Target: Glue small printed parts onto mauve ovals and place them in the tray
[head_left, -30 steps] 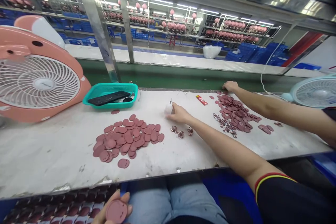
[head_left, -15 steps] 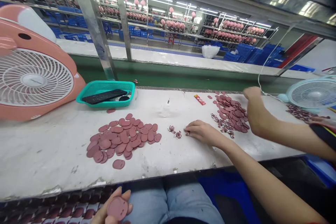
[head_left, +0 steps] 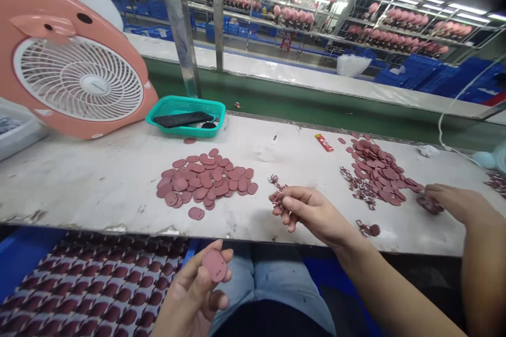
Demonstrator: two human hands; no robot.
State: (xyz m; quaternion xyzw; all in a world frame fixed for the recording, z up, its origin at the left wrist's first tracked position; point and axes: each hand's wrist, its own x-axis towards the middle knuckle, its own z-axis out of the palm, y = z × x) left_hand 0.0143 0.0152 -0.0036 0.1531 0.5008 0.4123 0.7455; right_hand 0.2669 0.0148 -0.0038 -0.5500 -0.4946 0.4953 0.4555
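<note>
Low in the view, my left hand (head_left: 193, 289) pinches a thin oval disc (head_left: 214, 265), dull pink with small dark holes, just off the table's front edge. My right hand (head_left: 306, 210) is raised a little over the table with its fingers closed around small maroon-and-white pieces (head_left: 278, 197), whose exact kind I cannot make out. A similar small piece (head_left: 273, 179) lies right behind those fingertips. To the left of my right hand spreads a pile of the same oval discs (head_left: 205, 176).
A co-worker's hand (head_left: 450, 202) touches dark pieces beside a second disc pile (head_left: 379, 171). Small maroon-and-white parts (head_left: 358, 188) lie near it. A green basket (head_left: 185, 130), a pink fan (head_left: 90, 58) and a red packet (head_left: 324, 142) stand or lie farther back. Filled trays (head_left: 95, 284) sit below left.
My right hand has picked small pieces up off the table. My left hand has risen with its disc. The view has swung right, and the co-worker's hand has come nearer the table's front.
</note>
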